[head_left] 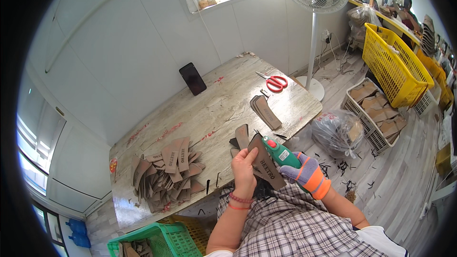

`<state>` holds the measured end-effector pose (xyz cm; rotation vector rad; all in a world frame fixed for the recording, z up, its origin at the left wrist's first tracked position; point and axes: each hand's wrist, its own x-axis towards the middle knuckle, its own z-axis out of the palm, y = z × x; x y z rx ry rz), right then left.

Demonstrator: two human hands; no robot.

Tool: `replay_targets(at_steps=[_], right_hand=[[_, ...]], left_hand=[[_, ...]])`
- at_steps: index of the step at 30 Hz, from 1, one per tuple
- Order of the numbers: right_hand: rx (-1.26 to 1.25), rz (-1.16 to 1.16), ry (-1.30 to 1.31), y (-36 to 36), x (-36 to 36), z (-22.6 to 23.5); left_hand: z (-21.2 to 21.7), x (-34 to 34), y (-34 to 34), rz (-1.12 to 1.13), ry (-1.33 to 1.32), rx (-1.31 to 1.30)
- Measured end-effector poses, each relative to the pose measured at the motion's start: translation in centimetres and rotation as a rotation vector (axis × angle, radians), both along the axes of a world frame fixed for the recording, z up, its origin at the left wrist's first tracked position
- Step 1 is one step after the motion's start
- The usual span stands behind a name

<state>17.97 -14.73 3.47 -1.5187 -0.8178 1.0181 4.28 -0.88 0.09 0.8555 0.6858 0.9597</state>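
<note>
My bare left hand (243, 169), with red bracelets at the wrist, pinches a curved brown strip (267, 163) with dark printing at its upper end. A grey and orange work glove covers my right hand (309, 173), which is wrapped round a green handheld power tool (282, 153) with a red button. The tool's tip lies close beside the strip's upper edge; whether they touch, I cannot tell. A few similar brown pieces (242, 134) lie just beyond my left hand. Farther off is a small neat stack of strips (266, 113).
A large loose pile of brown strips (169, 171) covers the table's left part. Red-handled scissors (276, 84) and a phone (193, 79) are toward the back. A green crate (157, 238) stands below the front edge; a fan (314, 33), a plastic bag (337, 131) and a yellow crate (395, 66) are right.
</note>
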Motion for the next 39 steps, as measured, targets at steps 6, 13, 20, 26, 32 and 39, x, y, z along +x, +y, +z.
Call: replay_targets(at_steps=[6,13,20,26,32,39], right_hand=[[-0.011,0.008,-0.029,-0.6,0.1,0.1],[-0.035,0.058,-0.122,-0.9,0.8,-0.5],[0.016,0.084,-0.164,-1.1,0.9,0.0],[0.005,0.131,-0.244,-1.3,1.5,-0.2],[-0.032,0.193,-0.302,-1.6,2.1,0.9],[-0.053,0.239,-0.300,-1.8,2.4,0.7]], left_hand=[[0.2,-1.1,0.7,-0.048,0.023,0.041],[2.5,-2.0,0.8,-0.098,0.090,0.073],[2.6,-2.7,1.6,-0.033,0.153,0.294],[3.4,-3.9,2.5,-0.045,0.237,0.387],[5.3,-5.2,3.2,-0.134,0.380,0.501],[6.7,-6.1,3.6,-0.230,0.431,0.529]])
